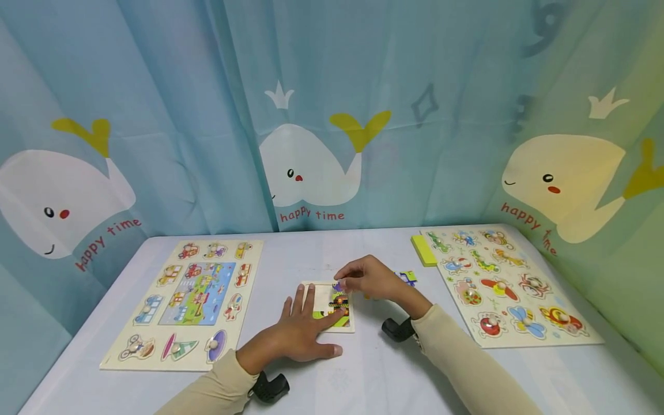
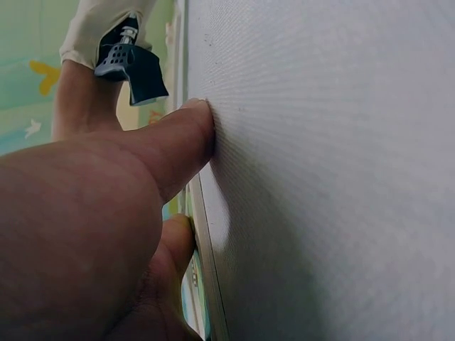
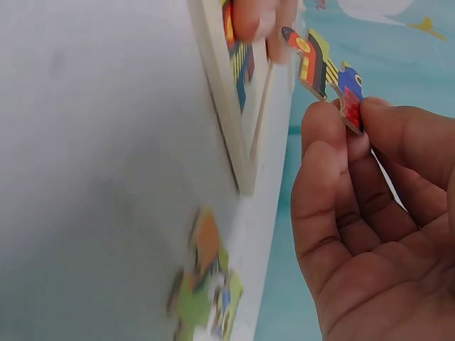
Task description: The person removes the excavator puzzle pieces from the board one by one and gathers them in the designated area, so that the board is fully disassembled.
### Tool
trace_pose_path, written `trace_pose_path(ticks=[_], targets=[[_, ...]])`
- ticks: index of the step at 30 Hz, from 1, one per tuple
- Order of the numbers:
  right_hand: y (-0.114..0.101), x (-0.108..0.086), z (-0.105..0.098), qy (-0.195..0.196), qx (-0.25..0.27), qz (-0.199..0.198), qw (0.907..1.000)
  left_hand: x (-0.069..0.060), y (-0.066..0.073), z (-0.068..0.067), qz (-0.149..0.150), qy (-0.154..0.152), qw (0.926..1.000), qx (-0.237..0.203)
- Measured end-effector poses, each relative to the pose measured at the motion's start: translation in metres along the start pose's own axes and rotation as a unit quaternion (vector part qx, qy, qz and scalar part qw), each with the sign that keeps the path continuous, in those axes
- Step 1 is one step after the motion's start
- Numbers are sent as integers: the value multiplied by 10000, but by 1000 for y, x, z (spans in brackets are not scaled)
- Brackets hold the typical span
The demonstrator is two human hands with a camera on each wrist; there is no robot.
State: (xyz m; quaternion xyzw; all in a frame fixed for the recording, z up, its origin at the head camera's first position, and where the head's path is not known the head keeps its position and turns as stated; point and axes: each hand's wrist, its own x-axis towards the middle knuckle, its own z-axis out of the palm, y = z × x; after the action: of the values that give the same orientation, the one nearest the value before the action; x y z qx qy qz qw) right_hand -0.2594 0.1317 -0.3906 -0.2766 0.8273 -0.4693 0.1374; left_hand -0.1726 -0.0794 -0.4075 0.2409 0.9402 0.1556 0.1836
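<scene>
Head view: the left hand (image 1: 301,337) lies spread, gripping nothing, fingers on the puzzle tray (image 1: 351,314). At the tray's one o'clock corner, the right hand (image 1: 374,279) pinches a puzzle piece (image 3: 315,64) between thumb and fingertips. Loose pieces (image 1: 408,278) lie toward two o'clock; vehicle board (image 1: 202,332) at nine, insect board (image 1: 562,340) at three.

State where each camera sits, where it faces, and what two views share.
Head: worn on the head, facing forward and down at the table and puzzle tray; left hand, right hand, both sleeves show.
Left wrist: on that wrist, looking low along the table; the left thumb and right sleeve show.
Right wrist: on that wrist, facing the right hand, which pinches a puzzle piece; left fingertips show.
Head and right wrist share the puzzle tray.
</scene>
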Motion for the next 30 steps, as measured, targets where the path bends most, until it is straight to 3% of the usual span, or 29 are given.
trace_pose_path(ticks=[10,17,30], targets=[[16,-16,-28,158,68,205,9996,0,3,0,-38,31,10000,-9],[28,-30,-46,277,-193,413,9986,-1,3,0,-51,41,10000,-36],[43,-49,-65,224,-219,788,9964,-2,2,0,-7,78,9999,-90]])
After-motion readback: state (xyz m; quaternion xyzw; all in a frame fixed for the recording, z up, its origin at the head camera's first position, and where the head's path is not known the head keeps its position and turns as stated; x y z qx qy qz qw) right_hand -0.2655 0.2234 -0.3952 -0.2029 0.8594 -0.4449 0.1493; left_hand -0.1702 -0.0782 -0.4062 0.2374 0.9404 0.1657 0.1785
